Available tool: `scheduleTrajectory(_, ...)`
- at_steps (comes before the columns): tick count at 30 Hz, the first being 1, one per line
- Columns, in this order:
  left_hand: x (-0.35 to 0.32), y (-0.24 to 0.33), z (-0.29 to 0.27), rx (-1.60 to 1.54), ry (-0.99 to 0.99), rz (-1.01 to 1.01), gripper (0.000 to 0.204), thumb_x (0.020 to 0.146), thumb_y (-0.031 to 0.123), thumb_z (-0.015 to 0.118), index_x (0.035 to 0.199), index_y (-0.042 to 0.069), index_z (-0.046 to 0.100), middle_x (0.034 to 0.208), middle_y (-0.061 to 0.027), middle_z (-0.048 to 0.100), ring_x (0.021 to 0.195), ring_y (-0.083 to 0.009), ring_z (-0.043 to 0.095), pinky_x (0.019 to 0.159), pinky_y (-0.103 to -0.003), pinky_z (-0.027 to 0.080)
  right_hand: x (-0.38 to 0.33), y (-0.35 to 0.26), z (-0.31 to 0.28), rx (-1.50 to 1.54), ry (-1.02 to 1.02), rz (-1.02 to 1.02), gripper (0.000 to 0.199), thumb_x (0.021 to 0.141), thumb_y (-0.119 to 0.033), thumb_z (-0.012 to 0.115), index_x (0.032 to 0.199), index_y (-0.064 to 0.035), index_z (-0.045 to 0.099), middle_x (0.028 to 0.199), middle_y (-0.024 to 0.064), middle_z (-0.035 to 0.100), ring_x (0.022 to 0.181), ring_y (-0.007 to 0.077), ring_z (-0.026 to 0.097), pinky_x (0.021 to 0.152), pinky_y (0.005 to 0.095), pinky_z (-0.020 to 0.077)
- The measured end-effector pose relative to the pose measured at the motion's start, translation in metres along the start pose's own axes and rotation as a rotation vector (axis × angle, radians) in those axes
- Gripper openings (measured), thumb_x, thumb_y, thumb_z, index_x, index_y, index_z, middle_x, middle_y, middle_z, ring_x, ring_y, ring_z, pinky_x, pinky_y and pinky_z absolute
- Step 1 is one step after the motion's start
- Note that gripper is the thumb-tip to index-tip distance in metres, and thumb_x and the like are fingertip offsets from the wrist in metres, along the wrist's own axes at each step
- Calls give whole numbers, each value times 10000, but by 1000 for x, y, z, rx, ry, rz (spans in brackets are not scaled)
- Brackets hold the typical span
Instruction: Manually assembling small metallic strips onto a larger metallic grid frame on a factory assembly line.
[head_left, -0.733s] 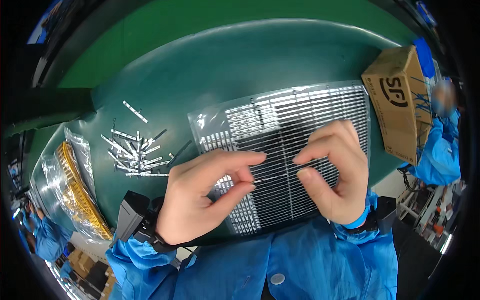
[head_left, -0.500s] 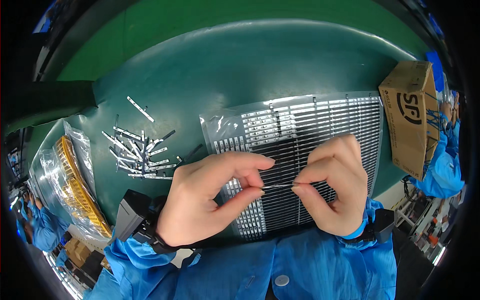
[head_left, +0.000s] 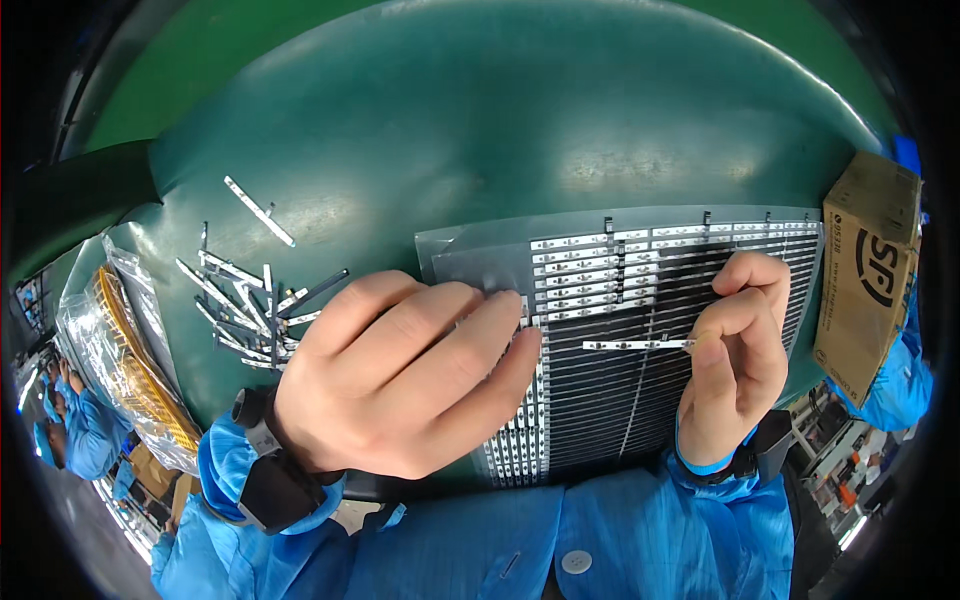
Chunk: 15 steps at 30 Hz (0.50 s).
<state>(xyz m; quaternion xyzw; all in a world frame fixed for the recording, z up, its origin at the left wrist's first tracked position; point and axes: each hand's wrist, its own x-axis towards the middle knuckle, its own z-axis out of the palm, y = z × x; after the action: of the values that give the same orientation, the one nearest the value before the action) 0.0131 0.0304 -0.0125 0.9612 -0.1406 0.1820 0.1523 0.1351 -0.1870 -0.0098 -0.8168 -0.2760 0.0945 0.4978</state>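
My right hand [head_left: 740, 350] pinches the right end of a thin white strip with small dark components [head_left: 630, 345], probably an LED strip, and holds it level above the black rows. My left hand [head_left: 410, 385], back up, has its fingers closed together over the left edge of the clear plastic sheet [head_left: 470, 240]; whether its fingertips hold anything is hidden. On that sheet lie rows of black strips [head_left: 590, 420], with white strips [head_left: 590, 270] along the top and more down the left side, partly behind my left hand.
Left of my left hand is a loose pile of white and black strips [head_left: 240, 300], with one single strip [head_left: 260, 212] beyond it. A clear bag with yellow strips [head_left: 140, 350] lies far left. A cardboard box [head_left: 870, 280] stands at the right on the green tabletop [head_left: 480, 130].
My hands have parted; the strip that was between both is now in my right hand alone, turned with its white face up. My left hand has turned back up and closed its fingers.
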Motion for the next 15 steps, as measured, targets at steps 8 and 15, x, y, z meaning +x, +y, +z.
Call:
scheduleTrajectory(8, 2, 0, 6, -3, 13, -25, 240, 615, 140, 722, 850, 160, 762, 938, -30, 669, 801, -170, 587, 638, -292, 490, 2, 0, 2, -166, -67, 6, 92, 611, -141, 668, 665, -92, 613, 957, 147, 527, 869, 226, 426, 806, 327, 310)
scheduleTrajectory(15, 3, -3, 8, -49, -23, -22, 298, 588, 161, 700, 879, 179, 759, 970, -22, 644, 815, -176, 569, 618, -300, 494, 4, -1, 1, -201, -112, -28, 108, 584, -117, 682, 671, -88, 627, 962, 157, 514, 855, 223, 430, 760, 301, 328)
